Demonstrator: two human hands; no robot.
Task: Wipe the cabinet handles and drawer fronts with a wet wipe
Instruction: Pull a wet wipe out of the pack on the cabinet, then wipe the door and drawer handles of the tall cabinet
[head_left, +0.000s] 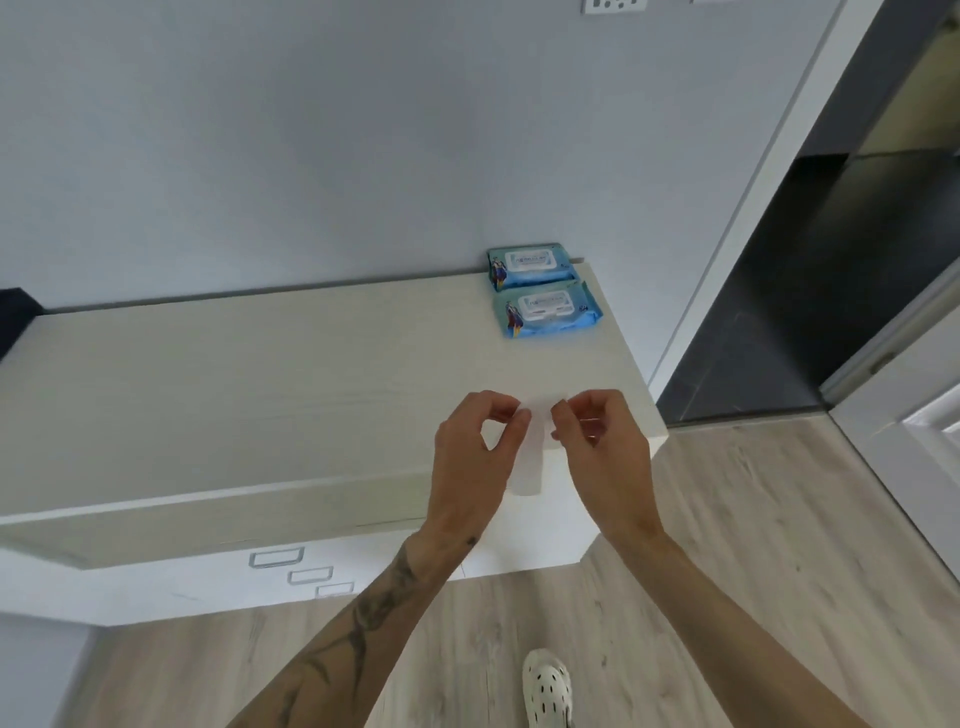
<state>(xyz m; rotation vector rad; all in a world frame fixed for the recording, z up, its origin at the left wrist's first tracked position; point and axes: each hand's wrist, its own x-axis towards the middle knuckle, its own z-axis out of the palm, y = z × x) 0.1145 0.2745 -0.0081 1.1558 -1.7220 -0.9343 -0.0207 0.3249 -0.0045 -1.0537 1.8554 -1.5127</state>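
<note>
A: Where are the hands, measured from the cabinet?

B: Both are raised over its front right corner. The left hand and right hand face each other, wrists bent, forearms reaching up from the bottom of the view. The left forearm carries dark tattoos.

A: And the grip?

B: Each hand pinches the top edge of a wet wipe between thumb and fingertips, the other fingers curled. The two pinches sit close together, with the white sheet hanging down between them in front of the cabinet's front edge.

A: Is the wipe easy to see?

B: No. It is pale against the pale wood, so its outline is faint; only the lower end shows clearly. I cannot tell whether it is folded.

A: What else is on the cabinet?

B: Two blue wipe packs at its back right corner, the far pack against the wall, the near pack just in front of it, touching or nearly so.

A: The drawers?

B: Below the cabinet top, three handles show, small and foreshortened. The drawer fronts are mostly hidden beneath the top.
</note>
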